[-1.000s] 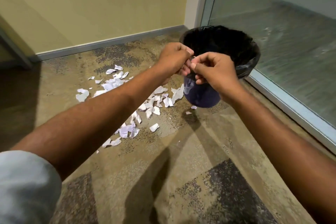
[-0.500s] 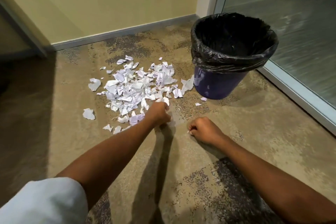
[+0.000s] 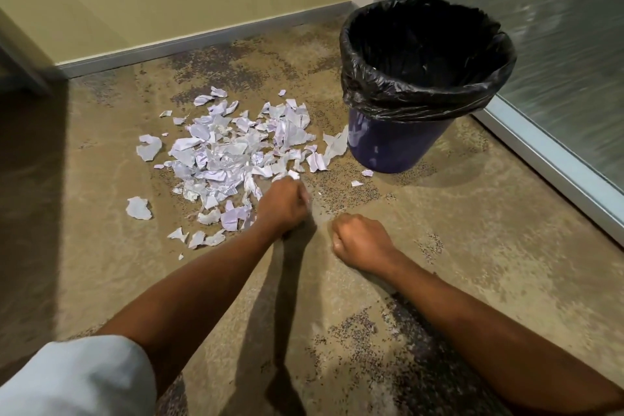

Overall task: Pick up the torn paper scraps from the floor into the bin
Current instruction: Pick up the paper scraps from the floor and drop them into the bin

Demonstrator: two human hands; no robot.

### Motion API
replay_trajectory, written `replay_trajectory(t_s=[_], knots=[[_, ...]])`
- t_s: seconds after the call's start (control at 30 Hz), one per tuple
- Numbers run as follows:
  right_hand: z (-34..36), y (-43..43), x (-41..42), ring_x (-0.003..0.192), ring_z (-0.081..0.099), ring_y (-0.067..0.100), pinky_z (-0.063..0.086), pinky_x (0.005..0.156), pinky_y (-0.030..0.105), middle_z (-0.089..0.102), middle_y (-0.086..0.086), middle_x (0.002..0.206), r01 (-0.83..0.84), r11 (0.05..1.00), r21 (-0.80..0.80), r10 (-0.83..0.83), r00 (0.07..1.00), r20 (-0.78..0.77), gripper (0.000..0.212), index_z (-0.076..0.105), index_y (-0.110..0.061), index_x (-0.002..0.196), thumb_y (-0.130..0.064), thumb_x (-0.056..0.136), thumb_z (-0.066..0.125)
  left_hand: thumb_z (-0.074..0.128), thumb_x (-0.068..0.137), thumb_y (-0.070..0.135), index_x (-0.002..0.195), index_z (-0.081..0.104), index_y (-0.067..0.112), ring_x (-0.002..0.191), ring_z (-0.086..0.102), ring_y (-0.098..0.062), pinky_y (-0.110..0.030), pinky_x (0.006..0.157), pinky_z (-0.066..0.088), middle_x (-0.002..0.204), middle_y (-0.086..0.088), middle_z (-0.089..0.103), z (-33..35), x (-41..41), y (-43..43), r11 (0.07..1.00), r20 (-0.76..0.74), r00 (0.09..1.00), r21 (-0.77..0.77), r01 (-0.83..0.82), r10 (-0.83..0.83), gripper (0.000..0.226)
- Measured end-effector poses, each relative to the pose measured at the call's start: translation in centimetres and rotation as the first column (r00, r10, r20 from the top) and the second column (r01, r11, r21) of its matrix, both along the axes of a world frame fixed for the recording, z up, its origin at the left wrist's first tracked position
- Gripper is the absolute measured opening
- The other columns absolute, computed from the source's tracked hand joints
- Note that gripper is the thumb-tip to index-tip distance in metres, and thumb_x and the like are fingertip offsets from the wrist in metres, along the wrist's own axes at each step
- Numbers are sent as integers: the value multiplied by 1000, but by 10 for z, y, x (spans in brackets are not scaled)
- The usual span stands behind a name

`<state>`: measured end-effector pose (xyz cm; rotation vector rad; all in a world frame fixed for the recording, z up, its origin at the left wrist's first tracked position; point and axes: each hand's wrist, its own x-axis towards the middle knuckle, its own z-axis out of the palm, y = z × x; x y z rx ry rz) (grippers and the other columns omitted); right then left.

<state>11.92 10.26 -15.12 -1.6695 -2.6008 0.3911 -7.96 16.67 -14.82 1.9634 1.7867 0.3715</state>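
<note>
The blurred left hand curls knuckles-up at the near edge of the jagged white paper scraps, its grip hidden, the right hand just beside it is a tight fist showing nothing inside, and beyond both stands the round bin, lined in crinkled black plastic.
</note>
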Motion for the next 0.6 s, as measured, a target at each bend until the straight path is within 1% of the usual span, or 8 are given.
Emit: replay_trajectory(t_s=[0.07,0.17,0.23,0.3,0.37,0.43,0.53,0.6], knots=[[-2,-1,-2,74,58,21,43,61,35,61,0,88,67,998,-14,-68,996,-52,9,60,-19,91,-22,94,52,62,93,11,96,60,22,92,59,-18,-37,78,55,96,1,61,-5,7,4,999,5,1000,38,21,-22,11],[-9,2,4,67,62,18,53,57,38,63,-5,78,239,965,-110,-258,940,-222,8,58,-23,82,-24,90,57,54,101,13,106,60,24,92,62,-19,-36,74,54,97,2,64,-14,17,12,995,-17,999,97,37,-36,14],[-10,5,11,67,66,20,56,59,42,67,-5,75,328,917,-225,-393,835,-386,8,59,-23,81,-23,87,64,56,103,13,117,64,23,100,62,-18,-35,79,53,109,2,67,-18,23,16,989,-38,998,141,51,-47,20],[-8,10,18,71,69,26,60,63,48,70,0,75,393,858,-330,-512,705,-491,11,61,-20,80,-16,83,71,57,104,14,122,68,21,105,63,-19,-34,83,53,119,-1,69,-23,26,20,986,-43,997,157,63,-57,23],[-7,19,25,71,71,23,64,67,52,73,2,75,444,809,-384,-587,611,-531,14,64,-17,76,-7,79,74,60,104,19,116,72,22,101,64,-17,-34,83,55,117,-2,70,-27,28,22,988,-36,998,141,57,-53,18],[-7,31,34,72,73,28,63,65,57,73,2,73,481,784,-392,-619,565,-546,15,65,-16,73,-5,76,73,66,102,20,109,74,23,94,63,-13,-30,78,55,111,2,69,-31,29,23,988,-29,998,140,59,-56,12],[-10,52,44,72,72,34,61,61,59,72,3,71,520,779,-351,-620,555,-554,18,66,-18,73,-1,77,69,69,99,17,98,74,25,90,63,-9,-21,73,47,103,7,68,-33,28,24,988,8,999,152,41,-43,9],[-8,66,47,69,71,28,63,62,52,72,1,71,537,790,-296,-599,576,-556,20,69,-20,77,-2,82,68,69,98,14,92,71,26,91,64,-10,-21,73,47,101,7,68,-34,27,26,990,17,999,138,41,-44,13]])
